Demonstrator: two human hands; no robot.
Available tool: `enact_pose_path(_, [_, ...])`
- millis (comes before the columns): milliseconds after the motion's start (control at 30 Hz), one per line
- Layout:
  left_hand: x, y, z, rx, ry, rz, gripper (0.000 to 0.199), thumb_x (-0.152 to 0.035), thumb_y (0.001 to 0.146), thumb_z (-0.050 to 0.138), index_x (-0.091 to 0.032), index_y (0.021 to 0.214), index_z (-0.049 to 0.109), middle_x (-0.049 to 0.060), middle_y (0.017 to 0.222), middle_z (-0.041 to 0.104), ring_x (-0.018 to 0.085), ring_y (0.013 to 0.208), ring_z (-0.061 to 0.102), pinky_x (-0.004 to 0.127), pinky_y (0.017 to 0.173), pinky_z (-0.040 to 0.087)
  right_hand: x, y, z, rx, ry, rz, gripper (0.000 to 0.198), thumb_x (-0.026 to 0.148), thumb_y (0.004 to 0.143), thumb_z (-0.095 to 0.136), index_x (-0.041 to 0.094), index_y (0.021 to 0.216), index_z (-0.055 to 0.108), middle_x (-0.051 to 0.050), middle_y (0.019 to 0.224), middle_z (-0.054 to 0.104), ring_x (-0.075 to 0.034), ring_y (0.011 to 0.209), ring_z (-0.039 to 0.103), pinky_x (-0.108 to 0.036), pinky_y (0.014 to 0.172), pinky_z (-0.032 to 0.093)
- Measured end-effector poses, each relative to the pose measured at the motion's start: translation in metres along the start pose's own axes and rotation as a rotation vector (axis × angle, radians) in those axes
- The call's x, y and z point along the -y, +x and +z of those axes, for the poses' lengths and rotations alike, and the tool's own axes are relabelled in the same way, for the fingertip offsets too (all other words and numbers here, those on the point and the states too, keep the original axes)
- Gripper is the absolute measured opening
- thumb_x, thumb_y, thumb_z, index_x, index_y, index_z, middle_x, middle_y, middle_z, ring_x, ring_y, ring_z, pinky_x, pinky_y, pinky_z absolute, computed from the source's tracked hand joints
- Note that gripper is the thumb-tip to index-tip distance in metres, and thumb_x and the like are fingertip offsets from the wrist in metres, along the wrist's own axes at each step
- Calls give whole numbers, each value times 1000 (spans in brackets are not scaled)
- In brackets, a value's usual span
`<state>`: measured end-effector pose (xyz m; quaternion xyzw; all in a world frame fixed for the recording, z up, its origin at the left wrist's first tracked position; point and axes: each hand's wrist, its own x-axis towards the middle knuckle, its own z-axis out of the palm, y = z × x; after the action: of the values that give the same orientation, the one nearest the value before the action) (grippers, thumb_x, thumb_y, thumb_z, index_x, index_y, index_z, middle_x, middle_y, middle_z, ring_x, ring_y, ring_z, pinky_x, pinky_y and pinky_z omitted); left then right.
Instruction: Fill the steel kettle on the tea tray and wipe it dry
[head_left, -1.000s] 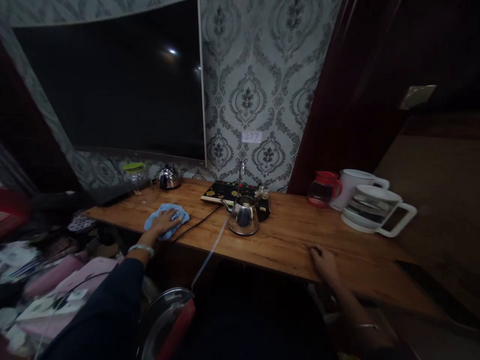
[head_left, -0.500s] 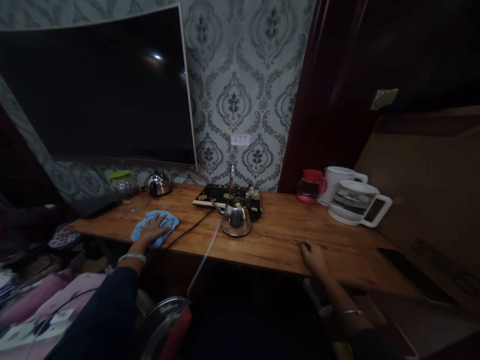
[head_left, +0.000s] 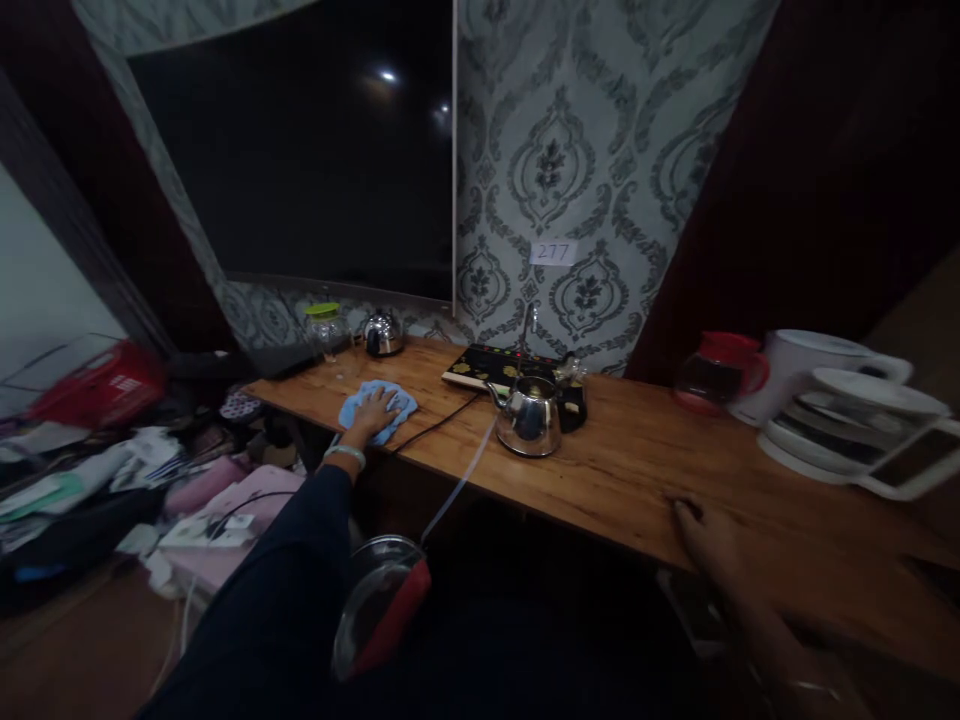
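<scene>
My left hand (head_left: 371, 412) lies flat with spread fingers on a crumpled light blue cloth (head_left: 399, 401), near the front left of the wooden table (head_left: 615, 450). To its right a shiny metal kettle (head_left: 529, 420) stands upright, its spout to the left and its top uncovered. Behind the kettle is a black electric tea stove (head_left: 480, 362) with gold flowers and a thin spout. My right hand (head_left: 709, 535) rests at the table's front edge with its fingers curled closed. Whatever might be inside them is hidden.
A glass jug with a green lid (head_left: 324, 312) and a second metal kettle (head_left: 383, 335) stand back left. At right are a red-lidded pot (head_left: 718, 370), a white kettle (head_left: 802, 350) and a glass kettle (head_left: 840, 425). A metal pot (head_left: 379, 595) sits below the front edge.
My view has swung to the left, so everything on the table appears farther right. My left hand stays on the cloth, and my right hand remains at the table edge.
</scene>
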<state>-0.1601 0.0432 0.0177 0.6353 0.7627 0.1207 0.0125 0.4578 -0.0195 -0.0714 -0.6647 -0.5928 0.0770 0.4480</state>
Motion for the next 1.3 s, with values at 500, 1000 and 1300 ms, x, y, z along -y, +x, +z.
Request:
enact_pose_path(500, [-11, -6, -26, -107, -327, -4, 42, -37, 94, 38, -19, 127, 54, 7, 139, 52, 22, 126, 47, 36, 104, 36, 7, -1, -1, 27, -47, -21, 31, 36, 70, 45, 23, 78, 71, -10, 89, 74, -28, 87, 67, -37, 80, 50])
enact_pose_path(1000, [-140, -53, 28, -299, -541, 264, 25, -28, 83, 43, -17, 76, 64, 5, 77, 68, 18, 75, 60, 28, 71, 45, 13, -1, 0, 12, -39, -46, 28, 33, 72, 44, 22, 76, 70, -8, 88, 74, -25, 89, 66, -35, 83, 49])
enact_pose_path(1300, [-155, -66, 54, -261, -683, 304, 25, -28, 78, 43, -17, 69, 64, 3, 71, 68, 17, 70, 61, 26, 68, 46, 18, -2, 2, -3, -26, -69, 26, 29, 73, 44, 22, 74, 69, -8, 84, 73, -24, 86, 66, -34, 82, 49])
